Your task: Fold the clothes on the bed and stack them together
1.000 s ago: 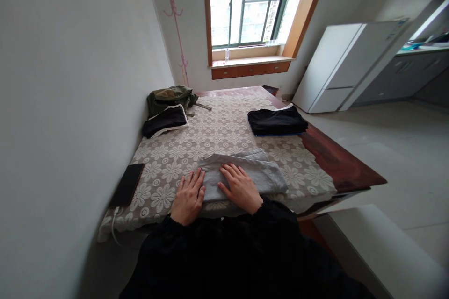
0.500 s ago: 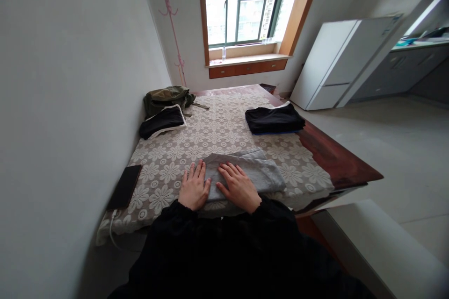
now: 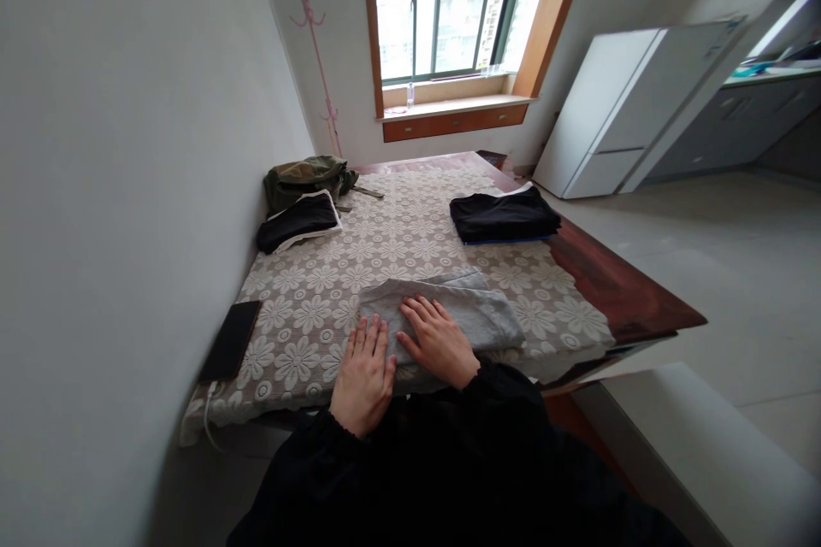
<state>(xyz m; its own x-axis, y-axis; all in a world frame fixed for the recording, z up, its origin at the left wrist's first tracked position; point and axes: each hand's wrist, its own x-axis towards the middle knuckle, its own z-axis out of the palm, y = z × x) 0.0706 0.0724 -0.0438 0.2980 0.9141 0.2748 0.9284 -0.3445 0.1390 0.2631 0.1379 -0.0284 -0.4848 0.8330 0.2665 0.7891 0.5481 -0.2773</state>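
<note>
A folded grey garment lies flat near the front edge of the table, its exact kind not clear. My left hand is open, its fingertips resting on the garment's near left corner and the palm toward the table edge. Spread fingers of my right hand lie flat on the middle of the grey cloth. Beneath it is a lace tablecloth with a flower pattern. Parts of the garment's near side are hidden by both hands.
A stack of folded dark clothes sits at the far right. Folded black-and-white cloth lies at the left before an olive backpack. A dark tablet-like device with a white cable is by the left wall. Bare red wood shows at right.
My left hand has slid back toward me and slightly right, uncovering the garment's left corner. My right hand stays almost in place on the cloth.
</note>
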